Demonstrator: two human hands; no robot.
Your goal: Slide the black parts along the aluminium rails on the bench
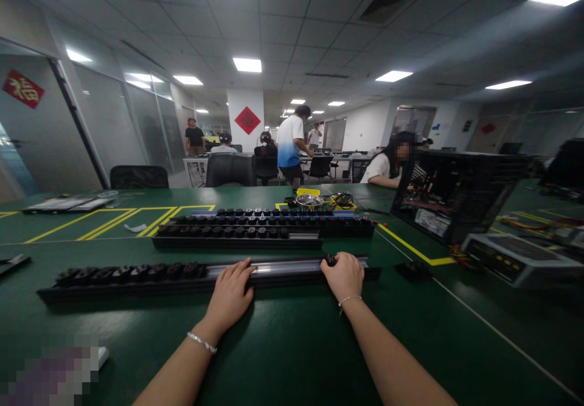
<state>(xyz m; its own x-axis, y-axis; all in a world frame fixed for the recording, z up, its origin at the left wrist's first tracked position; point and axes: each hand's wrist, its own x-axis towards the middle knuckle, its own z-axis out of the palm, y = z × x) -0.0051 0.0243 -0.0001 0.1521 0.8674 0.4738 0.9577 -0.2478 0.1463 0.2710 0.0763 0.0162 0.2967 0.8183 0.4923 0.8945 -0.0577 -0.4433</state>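
Fingers [237,270] on black rail [283,270]; green table [292,345]; open-plan office.

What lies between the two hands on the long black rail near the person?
In the head view, only a bare shiny stretch of the rail lies between the left hand and the right hand. The black knobs sit left of the left hand.

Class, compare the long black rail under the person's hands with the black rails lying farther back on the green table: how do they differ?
The near rail holds black parts only along its left stretch, its right stretch showing a bare metal channel; the far rails are filled nearly end to end. The left hand and right hand rest on the near rail; nobody touches the far rails. Both lie lengthwise on the green table.
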